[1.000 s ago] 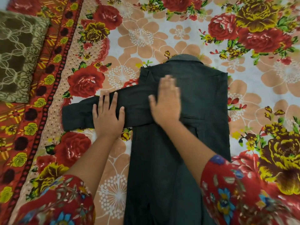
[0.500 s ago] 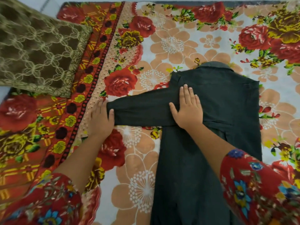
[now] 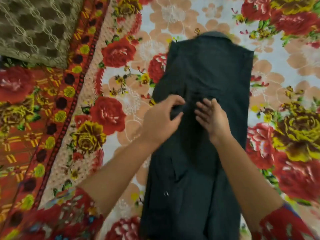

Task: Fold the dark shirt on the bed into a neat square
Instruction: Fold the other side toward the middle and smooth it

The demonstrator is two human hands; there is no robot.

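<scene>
Lying as a long strip at frame centre, the shirt (image 3: 207,70) was pinched by the left hand (image 3: 161,122), pressed by the flat right hand (image 3: 212,116); lengthwise folds remained.

Open bedsheet (image 3: 131,104) (pillow (image 3: 34,28) far-left)

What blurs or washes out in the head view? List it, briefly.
Head view: motion blur smears both hands, left hand and right hand, and the dark grey cotton shirt; the floral red-and-peach bedsheet streaks at the edges; lighting is soft and even, with no hard shadows or glare; the olive patterned cushion is blurred too.
</scene>
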